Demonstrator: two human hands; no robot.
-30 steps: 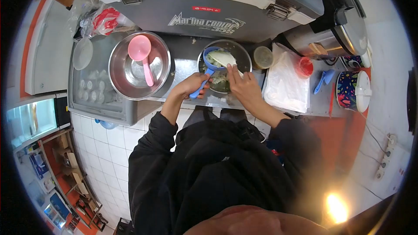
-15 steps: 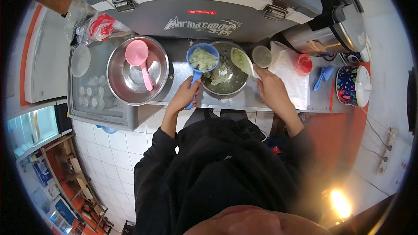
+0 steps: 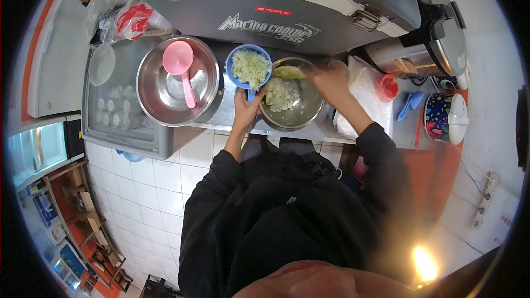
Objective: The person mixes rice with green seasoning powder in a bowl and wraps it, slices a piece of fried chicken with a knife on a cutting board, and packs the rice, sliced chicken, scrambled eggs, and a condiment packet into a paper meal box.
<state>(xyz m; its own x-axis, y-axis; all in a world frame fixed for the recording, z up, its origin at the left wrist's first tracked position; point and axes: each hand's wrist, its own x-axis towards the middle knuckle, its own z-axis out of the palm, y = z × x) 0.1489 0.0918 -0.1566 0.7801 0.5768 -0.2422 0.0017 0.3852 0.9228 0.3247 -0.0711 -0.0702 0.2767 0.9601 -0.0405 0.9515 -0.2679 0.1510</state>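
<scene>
My left hand point(image 3: 247, 109) is closed around the handle of a blue dipper point(image 3: 252, 94), close under its cup. Pale green shredded food point(image 3: 250, 68) fills the cup, which is at the left rim of a metal bowl point(image 3: 312, 115). More of the same shreds lie heaped in the left part of that bowl. Over the bowl's right upper side, my right hand point(image 3: 329, 84) grips a pale serving spoon point(image 3: 289, 72). Motion blurs this hand and the spoon, whose head is above the back of the heap.
To the left, a wide metal basin point(image 3: 146, 99) holds a pink dipper point(image 3: 178, 58). A large grey cooler box point(image 3: 237, 16) stands behind. On the right are white sheets point(image 3: 367, 99), a red tub point(image 3: 386, 87), a small blue scoop point(image 3: 409, 105) and a patterned pot point(image 3: 438, 116).
The blue dipper has shifted up and left, and my left hand is nearer its cup. My right hand and the spoon have swung left over the bowl. The heap in the bowl looks larger.
</scene>
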